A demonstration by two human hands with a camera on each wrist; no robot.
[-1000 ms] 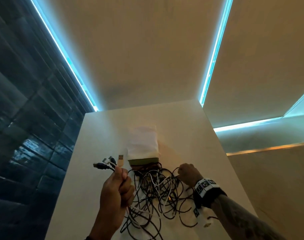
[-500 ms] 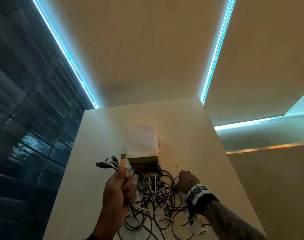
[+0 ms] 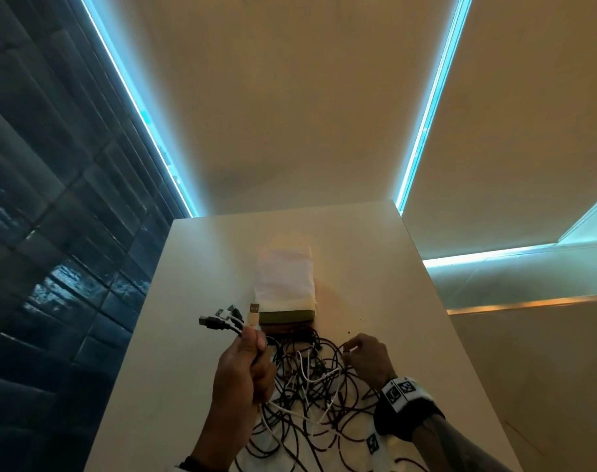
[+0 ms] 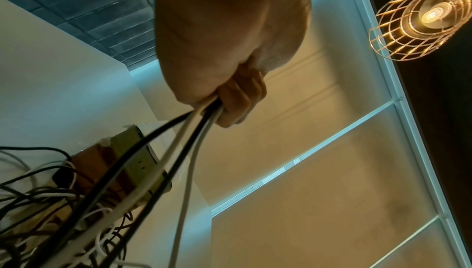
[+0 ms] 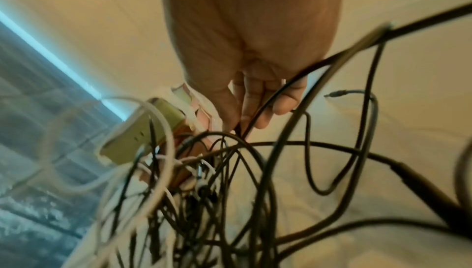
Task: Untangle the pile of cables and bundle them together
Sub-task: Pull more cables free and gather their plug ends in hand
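Observation:
A tangled pile of black and white cables (image 3: 310, 386) lies on the white table (image 3: 194, 301). My left hand (image 3: 247, 364) is raised above the pile's left side and grips several cable ends (image 3: 230, 318), their plugs fanning out above the fist. The left wrist view has black and white cables (image 4: 189, 141) running down from the curled fingers (image 4: 237, 100). My right hand (image 3: 363, 356) reaches into the pile's far right edge and pinches a thin black cable (image 5: 258, 115) between thumb and fingertips.
A white box with an olive-green band (image 3: 285, 291) lies on the table just behind the pile. Dark tiled wall on the left, table edges to left and right. A wire-cage lamp (image 4: 419, 20) hangs overhead.
My left hand has stayed raised with the cable ends. My right hand has shifted within the pile's right edge and now pinches a thin black cable; the head view has tilted slightly.

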